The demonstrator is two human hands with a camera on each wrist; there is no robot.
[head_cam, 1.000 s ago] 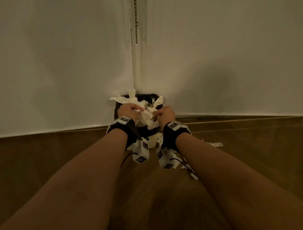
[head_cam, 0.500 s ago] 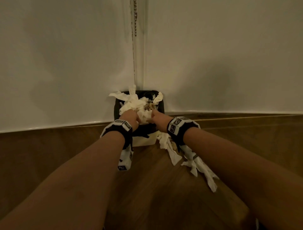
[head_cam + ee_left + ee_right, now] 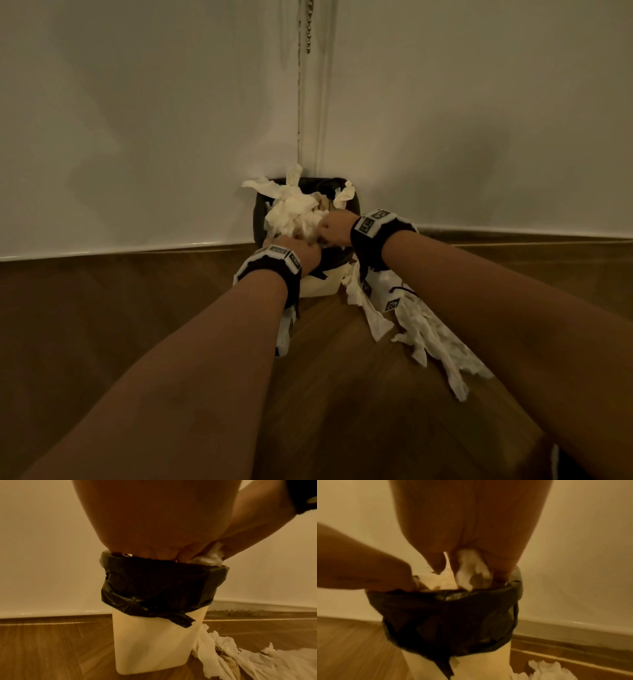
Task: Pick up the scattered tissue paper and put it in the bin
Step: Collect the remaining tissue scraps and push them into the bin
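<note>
A small white bin (image 3: 320,284) with a black liner (image 3: 163,585) stands in the wall corner. Crumpled tissue paper (image 3: 294,212) is heaped in its mouth, and strips stick up over the rim. My left hand (image 3: 298,248) is at the near rim, its fingers (image 3: 154,553) curled down into the heap. My right hand (image 3: 334,228) is over the right side of the mouth and pinches a wad of tissue (image 3: 471,572) just above the liner (image 3: 450,622). More torn tissue (image 3: 421,332) lies on the floor to the right of the bin.
White walls meet just behind the bin, and a bead chain (image 3: 309,24) hangs down the corner. The floor is brown wood (image 3: 120,308). The floor tissue (image 3: 240,660) trails from the bin's base towards me under my right forearm.
Both hands have moved forward and down from in front of the bin into its mouth, carrying tissue with them. The tissue strip on the floor has come into view.
</note>
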